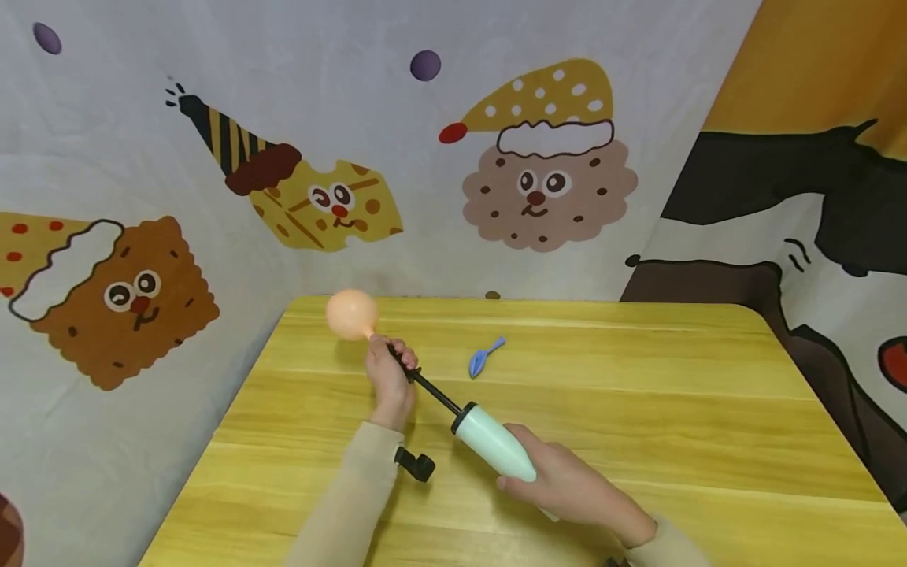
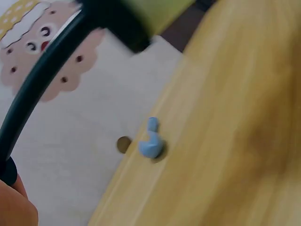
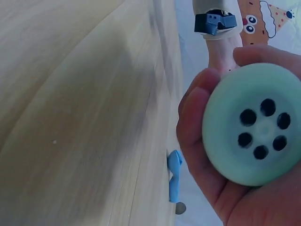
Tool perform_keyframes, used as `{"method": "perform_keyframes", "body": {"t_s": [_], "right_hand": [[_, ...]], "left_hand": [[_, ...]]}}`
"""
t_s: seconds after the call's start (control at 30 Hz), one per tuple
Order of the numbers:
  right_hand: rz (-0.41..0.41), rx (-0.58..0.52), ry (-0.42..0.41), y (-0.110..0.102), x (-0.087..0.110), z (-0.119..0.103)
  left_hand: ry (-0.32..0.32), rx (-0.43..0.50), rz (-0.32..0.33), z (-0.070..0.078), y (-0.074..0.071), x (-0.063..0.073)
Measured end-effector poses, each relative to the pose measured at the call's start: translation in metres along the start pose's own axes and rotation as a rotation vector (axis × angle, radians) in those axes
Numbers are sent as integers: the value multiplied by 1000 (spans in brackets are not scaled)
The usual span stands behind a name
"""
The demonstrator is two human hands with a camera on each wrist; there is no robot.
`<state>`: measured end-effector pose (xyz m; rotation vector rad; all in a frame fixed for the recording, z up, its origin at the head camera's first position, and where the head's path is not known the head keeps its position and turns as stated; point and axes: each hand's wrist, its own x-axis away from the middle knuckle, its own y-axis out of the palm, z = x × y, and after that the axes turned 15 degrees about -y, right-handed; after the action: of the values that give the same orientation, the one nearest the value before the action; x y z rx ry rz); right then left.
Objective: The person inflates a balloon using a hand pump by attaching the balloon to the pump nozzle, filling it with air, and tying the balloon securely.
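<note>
Mint pump [image 3: 266,131] (six-holed end) in right fingers [image 3: 194,148].

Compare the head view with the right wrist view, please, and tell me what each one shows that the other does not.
Only the head view shows the round peach balloon, the black tube and the cheese drawing.

Only the right wrist view shows the six dark holes in the end of the mint-green pump.

Both show that pump, the right hand gripping it, the limp blue balloon and the wooden table.
</note>
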<state>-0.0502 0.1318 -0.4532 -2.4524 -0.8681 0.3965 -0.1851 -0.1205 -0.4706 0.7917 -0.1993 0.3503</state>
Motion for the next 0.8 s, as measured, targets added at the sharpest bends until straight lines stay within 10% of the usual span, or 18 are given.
{"method": "perform_keyframes", "body": {"t_s": [0.37,0.8], "right_hand": [[57,-19,-4,9,-34,-2],[-6,-45,3,-3,-1,1]], "left_hand": [[-105,-111,-68,-31,18,28],[19,-5,-3,18,-1,-6]]}}
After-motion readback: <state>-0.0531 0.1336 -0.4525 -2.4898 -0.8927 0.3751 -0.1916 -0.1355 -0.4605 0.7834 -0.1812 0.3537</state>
